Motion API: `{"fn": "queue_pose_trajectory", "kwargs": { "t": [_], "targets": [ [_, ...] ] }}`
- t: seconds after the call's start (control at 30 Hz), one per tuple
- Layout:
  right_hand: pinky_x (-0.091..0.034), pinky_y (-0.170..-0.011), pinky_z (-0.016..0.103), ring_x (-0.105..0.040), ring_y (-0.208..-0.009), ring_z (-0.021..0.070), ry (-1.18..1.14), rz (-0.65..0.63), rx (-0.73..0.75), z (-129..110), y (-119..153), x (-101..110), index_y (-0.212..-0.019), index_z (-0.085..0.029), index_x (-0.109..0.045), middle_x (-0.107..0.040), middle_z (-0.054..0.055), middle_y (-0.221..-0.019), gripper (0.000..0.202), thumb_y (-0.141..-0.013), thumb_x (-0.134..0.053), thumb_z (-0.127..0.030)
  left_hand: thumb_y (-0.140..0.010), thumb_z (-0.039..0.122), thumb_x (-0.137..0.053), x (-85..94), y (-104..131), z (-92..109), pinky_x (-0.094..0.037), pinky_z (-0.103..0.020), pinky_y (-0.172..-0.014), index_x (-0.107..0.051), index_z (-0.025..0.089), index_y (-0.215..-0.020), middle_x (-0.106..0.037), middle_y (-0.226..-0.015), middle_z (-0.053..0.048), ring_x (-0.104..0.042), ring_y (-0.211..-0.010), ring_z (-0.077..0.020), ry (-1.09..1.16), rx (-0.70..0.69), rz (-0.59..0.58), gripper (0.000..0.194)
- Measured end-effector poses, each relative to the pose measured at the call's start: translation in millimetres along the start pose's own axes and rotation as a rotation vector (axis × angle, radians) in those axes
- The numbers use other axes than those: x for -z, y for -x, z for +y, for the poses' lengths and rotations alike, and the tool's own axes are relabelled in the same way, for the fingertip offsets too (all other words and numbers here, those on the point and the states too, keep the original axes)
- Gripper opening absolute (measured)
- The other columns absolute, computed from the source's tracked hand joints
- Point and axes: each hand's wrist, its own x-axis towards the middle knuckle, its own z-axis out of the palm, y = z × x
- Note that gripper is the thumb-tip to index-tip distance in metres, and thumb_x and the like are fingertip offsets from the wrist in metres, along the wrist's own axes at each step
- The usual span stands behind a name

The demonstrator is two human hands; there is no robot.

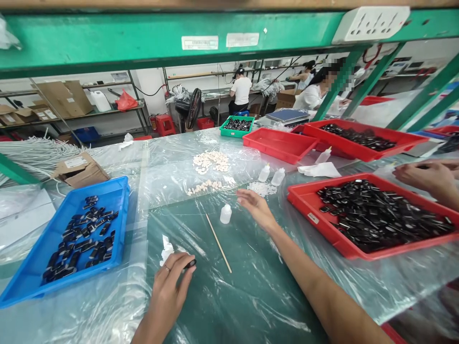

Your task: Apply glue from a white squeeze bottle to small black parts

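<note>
My left hand (169,284) pinches a small black oval part (191,263) between thumb and fingers, just above the plastic-covered table. A crumpled white tissue (167,249) lies behind that hand. My right hand (257,208) is stretched forward over the table with fingers extended, holding nothing that I can see. Left of it stands a small white squeeze bottle (225,214), apart from the fingers. Between my hands a thin wooden stick (218,243) lies flat. Past the right fingertips are small translucent pieces (263,188) and a pile of cream-coloured pieces (211,162).
A blue tray (124,210) of black parts stands left, a red tray (304,215) heaped with black parts right. Two dropper bottles (278,177) stand farther back. Another person's hands (428,177) are at the right edge. A green beam (143,40) crosses overhead.
</note>
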Motion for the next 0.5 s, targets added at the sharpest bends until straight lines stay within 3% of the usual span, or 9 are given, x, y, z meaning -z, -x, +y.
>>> {"fn": "queue_pose_trajectory", "kwargs": {
  "t": [0.13, 0.27, 0.4, 0.5],
  "targets": [
    [-0.056, -0.074, 0.031, -0.066, -0.083, 0.0132, 0.125, 0.02, -0.023, 6.0, -44.7, -12.4, -0.104, -0.013, -0.061, -0.066, 0.003, -0.098, 0.022, -0.093, -0.049, -0.028, -0.097, 0.04, -0.049, -2.0, 3.3, -2.2, -0.061, -0.027, -0.07, -0.063, 0.031, -0.11, -0.071, -0.097, -0.002, -0.073, -0.082, -0.0195, 0.055, -0.001, -0.082, 0.022],
    [-0.056, -0.069, 0.027, -0.066, -0.075, 0.0109, 0.218, 0.007, 0.019, -11.0, -81.9, -43.2, -0.101, -0.012, -0.061, -0.066, 0.002, -0.092, 0.022, -0.093, -0.049, -0.029, -0.095, 0.035, -0.054, -4.1, 5.1, -6.0, -0.061, -0.026, -0.069, -0.063, 0.032, -0.11, -0.071, -0.1, -0.001, -0.074, -0.084, -0.0198, 0.103, 0.003, -0.145, 0.017],
    [-0.056, -0.069, 0.027, -0.065, -0.076, 0.0113, 0.288, -0.011, 0.06, -22.2, -94.6, -65.8, -0.102, -0.013, -0.06, -0.066, 0.002, -0.095, 0.021, -0.091, -0.053, -0.029, -0.094, 0.027, -0.058, -2.8, 4.7, -5.9, -0.061, -0.027, -0.07, -0.06, 0.032, -0.114, -0.07, -0.103, -0.002, -0.074, -0.085, -0.0198, 0.18, 0.015, -0.172, 0.02],
    [-0.056, -0.07, 0.028, -0.065, -0.078, 0.012, 0.338, -0.036, 0.078, -19.0, -92.9, -69.6, -0.101, -0.013, -0.061, -0.066, 0.002, -0.095, 0.02, -0.091, -0.053, -0.029, -0.095, 0.024, -0.057, -1.2, 2.4, -1.5, -0.059, -0.024, -0.064, -0.061, 0.03, -0.111, -0.07, -0.099, -0.003, -0.072, -0.077, -0.0176, 0.301, 0.109, -0.168, 0.018]
  ]
}}
